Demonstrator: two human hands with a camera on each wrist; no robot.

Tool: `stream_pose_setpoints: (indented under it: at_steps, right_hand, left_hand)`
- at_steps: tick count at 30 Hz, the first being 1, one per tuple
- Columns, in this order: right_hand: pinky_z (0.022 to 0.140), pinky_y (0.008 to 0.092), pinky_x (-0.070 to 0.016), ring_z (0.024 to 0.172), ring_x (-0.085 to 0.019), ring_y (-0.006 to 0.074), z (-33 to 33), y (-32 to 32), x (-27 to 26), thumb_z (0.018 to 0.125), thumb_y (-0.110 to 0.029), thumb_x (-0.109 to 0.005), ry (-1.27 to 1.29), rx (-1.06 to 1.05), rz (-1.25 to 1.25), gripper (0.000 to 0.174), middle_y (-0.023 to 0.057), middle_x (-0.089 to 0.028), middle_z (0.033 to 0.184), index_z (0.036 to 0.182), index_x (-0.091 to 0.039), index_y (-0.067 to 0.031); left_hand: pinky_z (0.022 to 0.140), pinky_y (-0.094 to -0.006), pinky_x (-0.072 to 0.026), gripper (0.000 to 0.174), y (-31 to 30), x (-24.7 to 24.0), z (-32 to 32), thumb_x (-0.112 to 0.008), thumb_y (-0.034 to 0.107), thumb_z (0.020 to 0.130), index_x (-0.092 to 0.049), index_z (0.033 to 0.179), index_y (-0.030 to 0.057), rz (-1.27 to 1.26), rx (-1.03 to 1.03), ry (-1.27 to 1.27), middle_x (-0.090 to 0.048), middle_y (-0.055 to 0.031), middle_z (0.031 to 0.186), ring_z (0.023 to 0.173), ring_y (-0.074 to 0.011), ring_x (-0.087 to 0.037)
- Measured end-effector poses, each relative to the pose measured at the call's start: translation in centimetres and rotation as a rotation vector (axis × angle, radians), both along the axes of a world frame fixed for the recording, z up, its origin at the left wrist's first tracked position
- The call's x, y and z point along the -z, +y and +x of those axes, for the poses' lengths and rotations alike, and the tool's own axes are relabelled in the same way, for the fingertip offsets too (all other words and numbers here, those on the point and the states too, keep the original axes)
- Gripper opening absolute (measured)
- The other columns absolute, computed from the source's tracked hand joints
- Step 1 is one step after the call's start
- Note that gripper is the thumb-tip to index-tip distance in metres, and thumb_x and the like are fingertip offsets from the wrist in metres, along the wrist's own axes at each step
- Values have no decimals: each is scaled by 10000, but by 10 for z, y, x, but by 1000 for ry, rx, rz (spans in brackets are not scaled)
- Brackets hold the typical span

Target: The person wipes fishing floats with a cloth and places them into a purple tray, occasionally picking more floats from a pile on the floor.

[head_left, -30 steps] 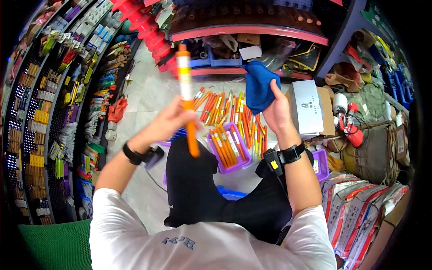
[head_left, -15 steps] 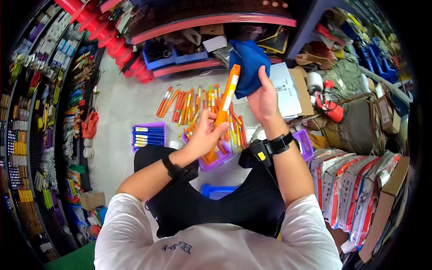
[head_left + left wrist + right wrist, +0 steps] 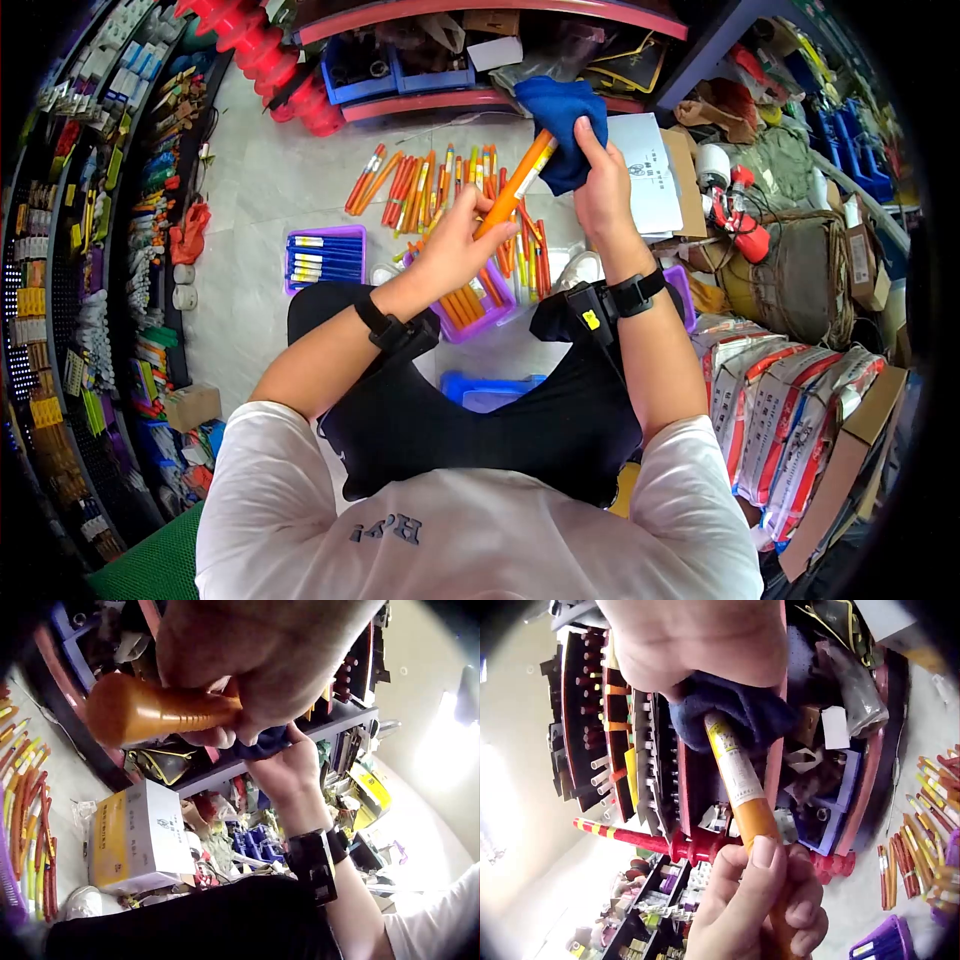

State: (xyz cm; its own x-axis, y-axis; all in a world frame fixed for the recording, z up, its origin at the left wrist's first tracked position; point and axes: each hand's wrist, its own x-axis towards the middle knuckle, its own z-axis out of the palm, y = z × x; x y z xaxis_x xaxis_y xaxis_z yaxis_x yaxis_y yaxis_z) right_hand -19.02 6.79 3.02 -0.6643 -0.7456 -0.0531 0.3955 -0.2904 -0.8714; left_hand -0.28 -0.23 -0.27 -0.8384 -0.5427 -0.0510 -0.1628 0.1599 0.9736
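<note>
My left hand [image 3: 455, 250] grips an orange tube [image 3: 515, 190] with a white and yellow label; its rounded end [image 3: 124, 709] sticks out past the fingers in the left wrist view. My right hand [image 3: 606, 195] holds a dark blue cloth [image 3: 565, 120] around the tube's far end, as the right wrist view shows, where the cloth [image 3: 731, 712] covers the tip of the labelled tube [image 3: 739, 776]. Below the hands, a purple basket [image 3: 482, 325] holds orange tubes. Many red, orange and yellow tubes [image 3: 405, 190] lie on the floor behind it.
A purple basket [image 3: 290, 238] of blue tubes stands on the left. A blue tray [image 3: 470, 382] sits between the knees. At the right are a white box [image 3: 650, 175] and stacked bags [image 3: 775, 410]. A shelf with blue bins [image 3: 432, 78] runs across the back.
The left hand has brought the orange tube across to the cloth from farther left, and the tube's end has gone into the cloth. The right hand has stayed around the cloth.
</note>
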Motion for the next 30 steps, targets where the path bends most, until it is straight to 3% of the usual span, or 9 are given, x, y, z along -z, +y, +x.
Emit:
stream_pose_setpoints:
  at_steps: [3,5,8,12,15,21,24,27,30]
  right_hand:
    - [891,276,-450,967,-608,139,0,0,-2,921,-274,-585,-42,27,-8,336,63,-639,1076,1097,-599,12]
    - [879,270,-452,954,-607,130,-2,0,-4,919,-293,-589,-44,49,3,349,59,-643,1058,1088,-605,12]
    - [833,247,-453,909,-597,106,-6,2,-2,914,-330,-596,103,38,148,367,38,-647,1010,1066,-619,4]
    - [765,218,-440,854,-568,82,-3,3,-4,923,-362,-580,261,25,260,367,15,-639,951,1035,-637,-18]
    - [630,217,-415,705,-501,50,2,1,-8,942,-378,-543,244,156,174,375,-17,-615,833,970,-660,-24]
    - [710,238,-438,757,-530,86,-6,-6,-6,970,-369,-488,115,367,130,404,12,-622,887,1039,-623,5]
    - [795,272,-448,864,-553,91,-15,0,-12,971,-370,-483,-51,248,-76,423,24,-624,1020,1160,-576,-2]
    - [804,264,-441,895,-548,89,-6,0,-14,961,-362,-510,-82,110,-134,412,16,-621,1051,1161,-587,-11]
    - [794,252,-436,904,-541,80,-2,-4,-4,953,-347,-531,95,71,-45,386,14,-628,1037,1134,-609,-14]
  left_hand:
    - [494,-195,-388,304,0,-3,0,-642,149,888,-366,983,64,110,13,5,-528,-23,850,649,-36,-500]
    - [506,-194,-395,309,-2,8,0,-646,146,885,-366,986,63,57,23,66,-528,-25,847,654,-39,-502]
    - [515,-193,-398,311,-1,11,2,-648,141,883,-365,987,61,17,19,87,-528,-25,848,658,-43,-503]
    - [536,-193,-405,297,8,5,4,-638,118,887,-366,987,52,127,10,59,-525,-24,872,680,-49,-510]
    - [558,-192,-409,284,6,1,0,-630,106,892,-369,984,43,222,-5,127,-523,-27,887,698,-53,-514]
    - [619,-191,-445,276,1,8,-5,-625,98,895,-373,989,36,-15,-27,101,-547,-52,924,805,-64,-558]
    - [639,-193,-459,284,-1,3,-1,-631,96,890,-374,995,33,45,-41,117,-555,-66,949,835,-72,-575]
    - [627,-200,-461,291,-4,1,-1,-637,99,886,-376,996,33,162,-68,98,-558,-70,950,832,-76,-582]
    - [686,-235,-477,303,-5,9,1,-636,141,893,-391,1008,4,179,-56,180,-575,-113,974,874,-122,-608]
